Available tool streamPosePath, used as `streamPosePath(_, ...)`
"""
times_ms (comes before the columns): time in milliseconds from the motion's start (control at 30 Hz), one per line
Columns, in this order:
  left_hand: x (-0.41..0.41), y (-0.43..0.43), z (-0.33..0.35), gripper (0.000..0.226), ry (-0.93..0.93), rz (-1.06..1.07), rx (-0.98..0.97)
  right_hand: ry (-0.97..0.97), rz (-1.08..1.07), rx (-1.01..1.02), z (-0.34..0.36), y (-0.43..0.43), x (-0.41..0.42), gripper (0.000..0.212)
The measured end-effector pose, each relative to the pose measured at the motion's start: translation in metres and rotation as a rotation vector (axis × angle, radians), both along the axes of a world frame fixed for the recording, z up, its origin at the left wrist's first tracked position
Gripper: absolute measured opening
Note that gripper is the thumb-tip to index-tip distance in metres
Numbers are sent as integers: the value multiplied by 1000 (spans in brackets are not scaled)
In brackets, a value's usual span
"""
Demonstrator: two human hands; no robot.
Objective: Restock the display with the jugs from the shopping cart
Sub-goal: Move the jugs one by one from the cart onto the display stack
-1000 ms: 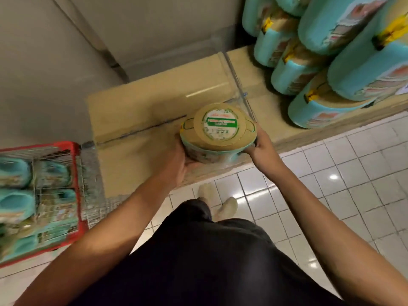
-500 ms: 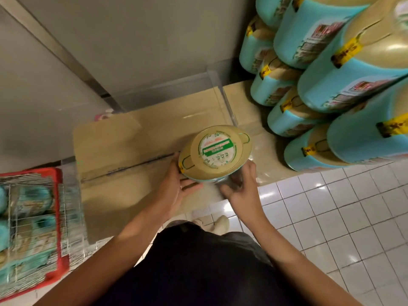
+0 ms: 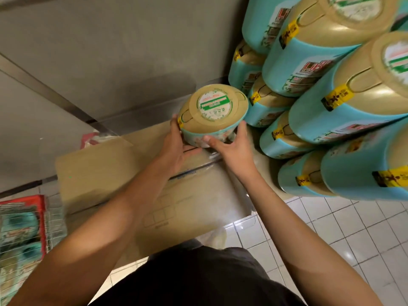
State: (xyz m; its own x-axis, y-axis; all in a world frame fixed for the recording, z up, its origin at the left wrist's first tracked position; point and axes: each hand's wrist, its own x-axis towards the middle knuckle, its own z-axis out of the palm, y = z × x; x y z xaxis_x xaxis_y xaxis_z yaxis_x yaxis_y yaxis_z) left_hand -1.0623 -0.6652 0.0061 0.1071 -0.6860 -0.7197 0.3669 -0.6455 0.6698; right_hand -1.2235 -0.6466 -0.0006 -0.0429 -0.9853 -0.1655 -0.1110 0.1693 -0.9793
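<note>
Floor: white square tiles are running along the bottom right, with a grey wall rising behind everything.
Cart: a wire shopping cart with a red rim is sitting at the far left edge, and teal jugs in the cart are showing through the mesh, too blurred to count.
Boxes: flat brown cardboard boxes are lying against the wall and forming a low platform between the cart and the display.
Left hand: the left hand is gripping the near left side of the jug, thumb lying up along the lid's edge and fingers curling under the body.
Jug: the held jug, teal with a tan lid and a round green and white label on top, is standing upright over the far right part of the boxes, just beside the stack; whether its base is resting on the cardboard I cannot tell, since the hands are covering it.
Right hand: the right hand is clasping the near right side of the same jug, thumb pressing on the front and fingers wrapping round toward the stack.
Display: a stack of jugs, the same teal and tan with yellow tape strips, is filling the right side in several tiers on the platform.
Person: dark clothing is filling the bottom centre under both bare forearms.
</note>
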Motion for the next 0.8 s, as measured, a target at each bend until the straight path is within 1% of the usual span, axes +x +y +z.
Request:
streamPosePath(100, 9, -24, -7, 54, 12, 27, 2, -27, 3, 9, -6, -26, 9, 84)
streamPosePath(200, 18, -48, -9, 64, 35, 21, -4, -10, -13, -2, -11, -47, 20, 82)
streamPosePath(333, 27, -79, -6, 64, 47, 35, -34, 30, -44, -19, -15, -72, 33, 78)
streamPosePath(467, 30, -93, -12, 67, 122, 92, -67, 71, -78, -41, -15, -96, 42, 71)
streamPosePath(567, 31, -95, -19, 64, 170, 112, -99, 106, -78, -35, -18, -103, 44, 70)
streamPosePath(667, 31, -89, -31, 61, 206, 101, -141, 123, -78, -51, -23, -104, 44, 74)
streamPosePath(800, 30, -85, -35, 68, 159, 59, -165, 166, -124, -56, -27, -101, 46, 90)
